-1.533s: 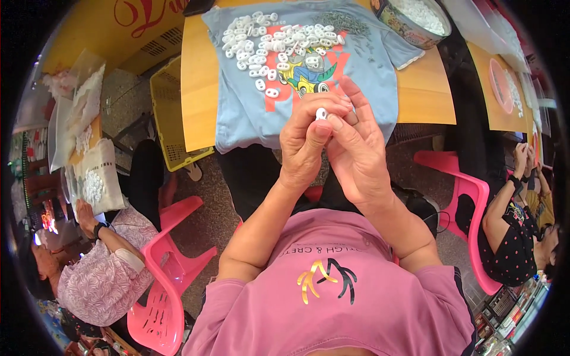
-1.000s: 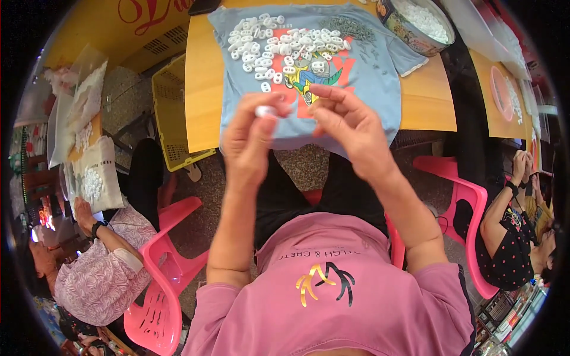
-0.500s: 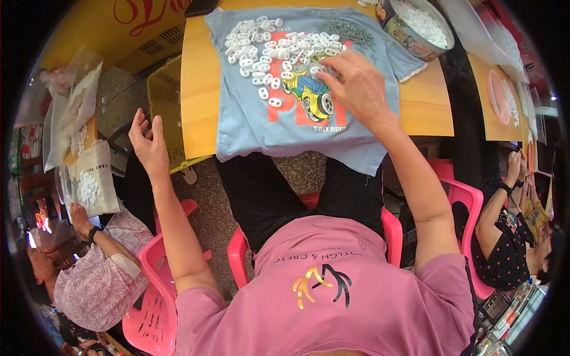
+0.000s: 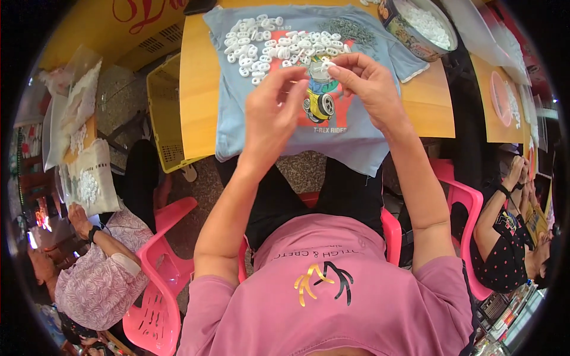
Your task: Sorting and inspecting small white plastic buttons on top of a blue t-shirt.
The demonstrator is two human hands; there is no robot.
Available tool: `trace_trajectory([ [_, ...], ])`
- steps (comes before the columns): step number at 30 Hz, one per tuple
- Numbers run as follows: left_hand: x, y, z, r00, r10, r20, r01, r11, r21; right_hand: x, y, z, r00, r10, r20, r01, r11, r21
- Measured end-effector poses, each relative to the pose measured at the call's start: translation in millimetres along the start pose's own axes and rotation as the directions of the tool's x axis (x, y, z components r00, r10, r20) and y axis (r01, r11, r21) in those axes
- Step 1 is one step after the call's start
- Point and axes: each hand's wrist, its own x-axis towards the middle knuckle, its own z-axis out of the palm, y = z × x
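Note:
My right hand (image 4: 375,89) pinches a small white plastic piece (image 4: 327,67) between thumb and forefinger, above a blue printed T-shirt (image 4: 255,133) spread on the table. Facing it, my left hand (image 4: 274,113) hovers over the shirt, fingers bent and thumb apart from the forefinger; nothing plainly shows in it. Beyond both hands lie many loose white oval pieces with two holes (image 4: 244,48). My left hand hides the nearest of them. At the shirt's far right is a heap of small dark grey-green parts (image 4: 349,31).
A round tin (image 4: 389,24) full of white pieces stands at the table's far right. A yellow crate (image 4: 163,113) sits left of the wooden table (image 4: 199,89). One person (image 4: 98,261) works at my left, another (image 4: 504,243) at my right, both by pink chairs (image 4: 155,291).
My left hand has come in from beside the table's left edge to over the shirt. My right hand has lifted slightly and turned, with a white piece showing in its fingertips.

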Motion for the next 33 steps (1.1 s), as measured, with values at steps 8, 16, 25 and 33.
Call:
trace_trajectory([
  [8,9.8,-3.2,27.3,0.980,-0.183,0.074,0.196,0.947,-0.254,-9.7,0.8,-5.7,0.999,0.031,-0.027,-0.024,0.978,0.206],
  [16,-1.1,7.2,20.7,0.935,-0.324,0.143,0.351,0.796,-0.493,-12.3,5.9,-10.3,0.965,-0.244,-0.097,0.194,0.911,-0.364],
  [25,-7.5,15.5,21.9,0.920,-0.352,0.172,0.386,0.740,-0.550,-27.2,-6.2,-12.0,0.719,-0.645,0.260,0.680,0.576,-0.453],
  [33,-14.9,15.2,22.5,0.918,-0.328,0.222,0.393,0.824,-0.408,-45.2,6.8,0.1,0.794,-0.606,0.054,0.561,0.695,-0.449],
])
